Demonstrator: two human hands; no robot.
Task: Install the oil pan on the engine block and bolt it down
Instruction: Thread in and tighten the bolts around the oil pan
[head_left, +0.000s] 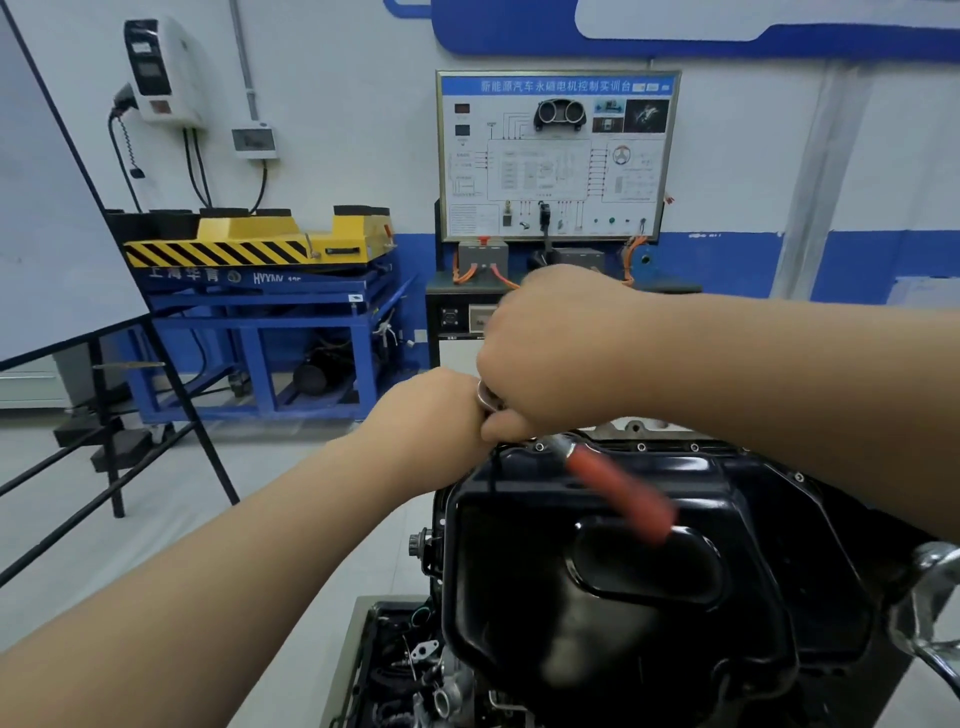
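Oil pan (623, 582), black, sits seated on the engine block (635, 428), sump upward, filling the 5 o'clock quarter of the view. Flange bolts (641, 447) are in place along its far edge, toward 12 o'clock.

Both hands meet at the pan's far-left corner, at 11 o'clock from its centre. The right hand (561, 353) is clenched over the head end of a ratchet (618, 493), with bright metal showing at its lower edge. The left hand (431, 410) lies just beside and below it, touching it. Its fingers are turned away from the camera, so whether it grips the tool or only steadies it cannot be told.

Governing relation: the ratchet's long axis runs from the corner at 11 o'clock toward 5 o'clock, and its red handle lies over the sump. The handle is blurred, which suggests a swing in progress. The right hand is the nearer to the fastener and appears to carry the work.

Clearance, as judged: the sump's raised wall stands under the handle and may limit the arc. Open room lies toward 9 o'clock, off the pan's left edge. A chrome bracket (935, 577) stands at 3 o'clock and a parts tray (410, 670) at 7 o'clock, both well apart from the hands.
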